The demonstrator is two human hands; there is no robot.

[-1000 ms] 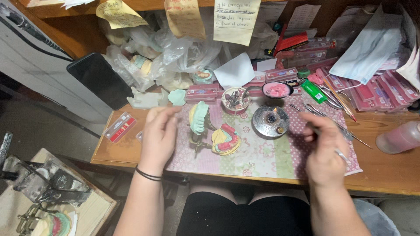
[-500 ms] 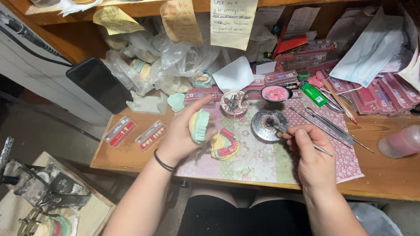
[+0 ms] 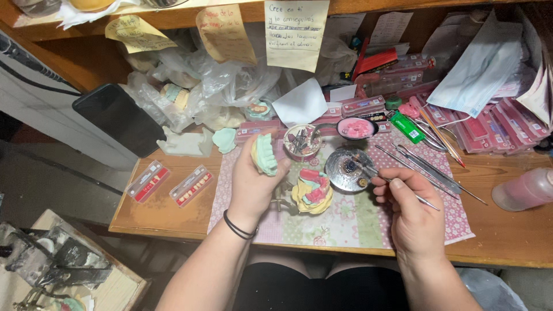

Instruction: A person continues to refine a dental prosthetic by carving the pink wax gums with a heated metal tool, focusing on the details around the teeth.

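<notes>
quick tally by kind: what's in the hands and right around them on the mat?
Green dental casts: 2, one in the left hand at, one loose
Wax-up models on articulator: 1
Metal instruments: 1, in the right hand at
Round metal burners: 1
Tooth cards: 2
Total: 7

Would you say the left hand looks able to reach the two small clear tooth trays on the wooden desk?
Probably not freely: the left hand already holds a pale green dental cast, though the trays lie unobstructed nearby.
</notes>
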